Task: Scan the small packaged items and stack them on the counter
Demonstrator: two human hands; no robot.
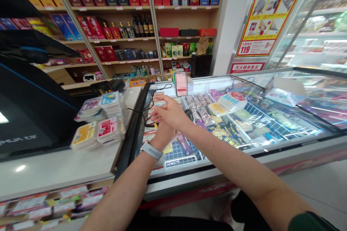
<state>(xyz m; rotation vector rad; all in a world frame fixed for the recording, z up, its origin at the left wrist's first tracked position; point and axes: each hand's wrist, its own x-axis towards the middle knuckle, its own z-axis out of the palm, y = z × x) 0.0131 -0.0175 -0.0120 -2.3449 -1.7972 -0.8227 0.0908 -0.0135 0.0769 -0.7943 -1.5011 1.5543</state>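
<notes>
Above the glass top of a chest freezer (pixel 159 184), my two hands cross each other. My right hand (pixel 172 112) lies over my left, its fingers stretched out to the left and nothing seen in it. Beneath it is my left hand (pixel 162 131), with a light-strapped watch (pixel 151 150) on the wrist; its fingers are partly covered, so its grip does not show clearly. A phone (pixel 181 83) with a pink screen stands upright just beyond the hands. A black cable (pixel 145 110) loops beside my fingers. Frozen packs (pixel 203 110) lie in wire baskets below the glass.
Stacks of card-like packs (pixel 108 130) stand on the white counter (pixel 54 169) at left, near a black machine (pixel 29 112). More packs (pixel 230 101) and an open white box (pixel 283 90) rest on the freezer. Shelves (pixel 116 8) of boxes and bottles line the back.
</notes>
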